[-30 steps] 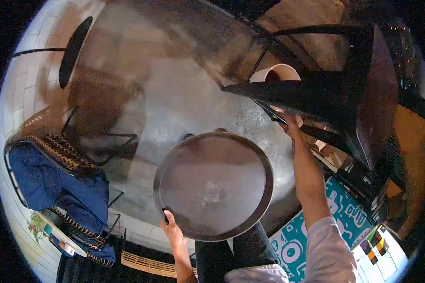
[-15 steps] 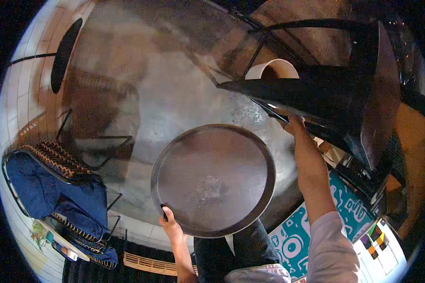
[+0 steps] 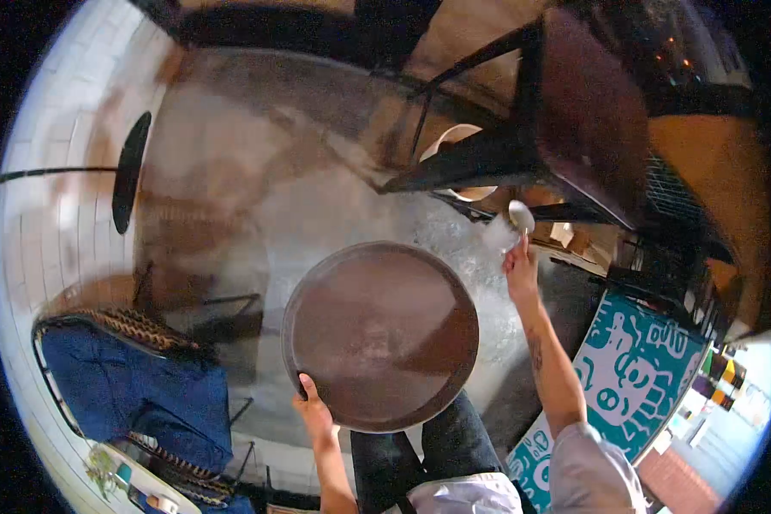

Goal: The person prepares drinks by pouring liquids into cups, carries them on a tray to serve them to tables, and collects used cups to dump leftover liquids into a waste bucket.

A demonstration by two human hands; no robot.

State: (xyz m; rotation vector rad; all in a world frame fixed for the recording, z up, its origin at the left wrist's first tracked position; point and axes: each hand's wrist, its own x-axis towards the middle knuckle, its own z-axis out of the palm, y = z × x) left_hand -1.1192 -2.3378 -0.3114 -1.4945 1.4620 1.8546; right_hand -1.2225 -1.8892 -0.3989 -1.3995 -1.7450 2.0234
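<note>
My left hand (image 3: pixel 315 413) grips the near left rim of a round brown serving tray (image 3: pixel 381 330), with the thumb lying over the edge. The tray's upper face is bare, apart from scuff marks. Beyond the tray, to the right, my right hand (image 3: pixel 521 265) is closed on a small pale, rounded, shiny object (image 3: pixel 519 216). Blur hides what kind of object it is. That hand is just below a dark stand (image 3: pixel 488 167), and a white round container (image 3: pixel 458 137) is partly hidden behind the stand's edge.
A teal panel with white drawings (image 3: pixel 630 368) stands right of my right arm. Blue-cushioned chairs (image 3: pixel 137 385) are at the left, beside a white tiled wall (image 3: pixel 60 231). A black disc on a rod (image 3: pixel 131 171) sticks out from that wall. Grey floor lies below.
My right hand has come out from beneath the dark stand, now with the pale shiny object in it. My left hand keeps its grip on the tray. The whole view has shifted.
</note>
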